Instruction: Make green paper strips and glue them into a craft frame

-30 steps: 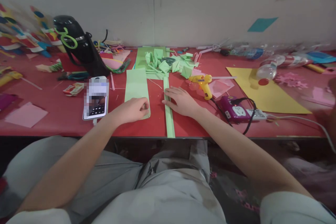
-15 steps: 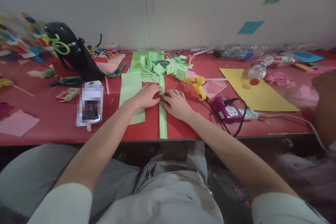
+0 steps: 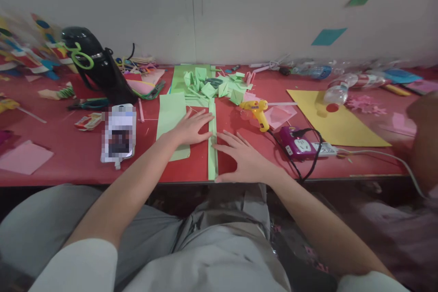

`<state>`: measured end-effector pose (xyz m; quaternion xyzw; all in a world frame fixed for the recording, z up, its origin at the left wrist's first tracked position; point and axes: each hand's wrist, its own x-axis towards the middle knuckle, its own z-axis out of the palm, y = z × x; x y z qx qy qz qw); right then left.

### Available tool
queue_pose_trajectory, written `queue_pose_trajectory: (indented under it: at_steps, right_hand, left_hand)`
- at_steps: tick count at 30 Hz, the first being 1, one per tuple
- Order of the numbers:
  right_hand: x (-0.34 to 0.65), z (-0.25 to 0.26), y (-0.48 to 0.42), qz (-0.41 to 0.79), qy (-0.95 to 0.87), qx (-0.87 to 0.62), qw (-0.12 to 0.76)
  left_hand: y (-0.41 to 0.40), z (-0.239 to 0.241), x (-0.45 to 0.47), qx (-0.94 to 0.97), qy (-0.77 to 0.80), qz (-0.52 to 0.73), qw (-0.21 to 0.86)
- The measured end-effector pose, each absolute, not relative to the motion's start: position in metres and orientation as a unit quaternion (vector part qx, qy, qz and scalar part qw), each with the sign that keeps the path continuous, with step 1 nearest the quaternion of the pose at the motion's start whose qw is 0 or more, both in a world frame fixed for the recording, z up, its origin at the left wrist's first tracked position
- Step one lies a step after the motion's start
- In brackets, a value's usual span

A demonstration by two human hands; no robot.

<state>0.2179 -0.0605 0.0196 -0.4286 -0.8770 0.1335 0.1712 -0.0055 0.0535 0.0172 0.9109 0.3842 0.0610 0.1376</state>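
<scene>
A long, narrow strip of folded light green paper (image 3: 212, 162) lies on the red table, running from the front edge toward the back. My left hand (image 3: 191, 127) rests at the strip's left side, fingers spread, fingertips touching it near its upper half. On the other side, my right hand (image 3: 244, 159) has its fingers and thumb wide apart, with the fingertips at the strip's right edge. Left of the strip lies a flat light green sheet (image 3: 171, 112), partly covered by my left hand. Several folded green paper pieces (image 3: 208, 89) are heaped beyond the strip.
A yellow glue gun (image 3: 256, 112) lies to the right, corded toward a purple power adapter (image 3: 298, 143). Farther right is a yellow sheet (image 3: 338, 121) with a plastic bottle (image 3: 337, 93). On the left are a phone (image 3: 119, 134) and a black bottle case (image 3: 99, 68). Another person's arm (image 3: 426, 141) shows at right.
My right hand has moved down along the strip toward the table's front edge, and its fingers have spread. My left hand has opened out slightly and stays beside the strip.
</scene>
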Motion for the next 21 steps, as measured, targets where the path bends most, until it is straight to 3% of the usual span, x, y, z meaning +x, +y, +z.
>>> queue_pose_trajectory:
  at_steps: [3, 5, 10, 15, 21]
  right_hand:
    - [0.235, 0.019, -0.058, 0.104, -0.796, -0.52, 0.291]
    - [0.25, 0.016, -0.054, 0.012, -0.705, -0.622, 0.34]
    - [0.274, 0.017, -0.034, -0.095, -0.667, -0.694, 0.253]
    - [0.271, 0.028, 0.001, -0.037, -0.627, -0.765, 0.138]
    - [0.263, 0.026, 0.017, 0.072, -0.643, -0.722, 0.245]
  left_hand:
    - [0.054, 0.016, -0.007, 0.91, 0.388, 0.048, 0.135]
    - [0.054, 0.015, -0.007, 0.91, 0.389, 0.047, 0.136]
    - [0.053, 0.014, -0.006, 0.906, 0.395, 0.066, 0.136]
    - [0.051, 0.017, -0.006, 0.903, 0.402, 0.074, 0.137]
    - [0.054, 0.016, -0.007, 0.9, 0.408, 0.069, 0.134]
